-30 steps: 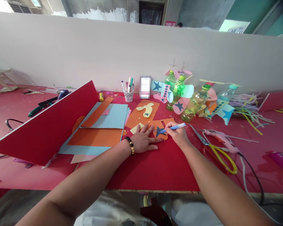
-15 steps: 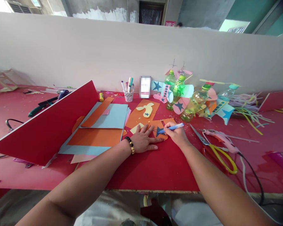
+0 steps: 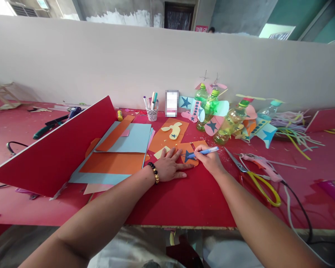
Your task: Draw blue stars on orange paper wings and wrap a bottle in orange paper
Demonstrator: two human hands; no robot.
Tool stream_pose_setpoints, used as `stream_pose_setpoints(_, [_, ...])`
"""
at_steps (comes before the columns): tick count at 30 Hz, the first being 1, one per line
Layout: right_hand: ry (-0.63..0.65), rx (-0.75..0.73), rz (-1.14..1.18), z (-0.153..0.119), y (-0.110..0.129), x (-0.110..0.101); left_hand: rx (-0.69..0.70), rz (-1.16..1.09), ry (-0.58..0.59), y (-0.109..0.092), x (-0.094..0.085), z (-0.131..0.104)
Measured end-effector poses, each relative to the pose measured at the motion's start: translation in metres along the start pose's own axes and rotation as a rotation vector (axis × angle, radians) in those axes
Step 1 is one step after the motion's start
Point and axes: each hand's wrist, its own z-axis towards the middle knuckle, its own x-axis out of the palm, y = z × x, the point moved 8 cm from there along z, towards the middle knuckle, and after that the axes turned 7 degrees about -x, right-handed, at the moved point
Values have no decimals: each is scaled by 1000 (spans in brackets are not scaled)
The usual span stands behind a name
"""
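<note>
My left hand (image 3: 170, 166) lies flat with fingers spread, pressing on the left part of an orange paper cutout (image 3: 195, 162). A dark blue star (image 3: 187, 156) is drawn on that cutout. My right hand (image 3: 210, 160) pinches a blue marker (image 3: 208, 150), its tip down at the star. Under my left fingertips is a small pale yellow paper piece (image 3: 159, 153). Just beyond, a yellow paper cutout (image 3: 175, 132) with a small star rests on an orange sheet (image 3: 157, 138).
Blue and orange paper sheets (image 3: 114, 163) are stacked at left, beside a slanted red board (image 3: 64, 149). A marker cup (image 3: 152, 114) and a phone (image 3: 172, 104) stand at the back. Plastic bottles (image 3: 222, 136) with paper shapes, scissors (image 3: 251, 175) and a pink glue gun (image 3: 264, 167) are at right.
The blue marker has tilted very slightly in my right hand, its tip staying at the star. My left hand stays in place.
</note>
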Motion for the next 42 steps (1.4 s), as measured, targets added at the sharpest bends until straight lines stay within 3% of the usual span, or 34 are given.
stream_pose_setpoints(8, [-52,-7,-55,1,-2,-4,-12,8,13,-1,-1,0])
stream_pose_setpoints(13, [-12,-6,-52,1,-4,-1,-6,3,4,-1,-1,-1])
stream_pose_setpoints(22, [-247,-2,45,0,-10,-22,-10,-3,-17,-2,-4,-1])
stream_pose_setpoints(28, [-304,94,76,-2,-18,-28,17,8,-68,-1,-4,-3])
stream_pose_setpoints(37, [-176,217,62,-6,-24,-23,42,-114,-236,-1,-28,-10])
stream_pose_setpoints(42, [-138,222,58,-6,-27,-18,-44,-234,-426,13,-47,-12])
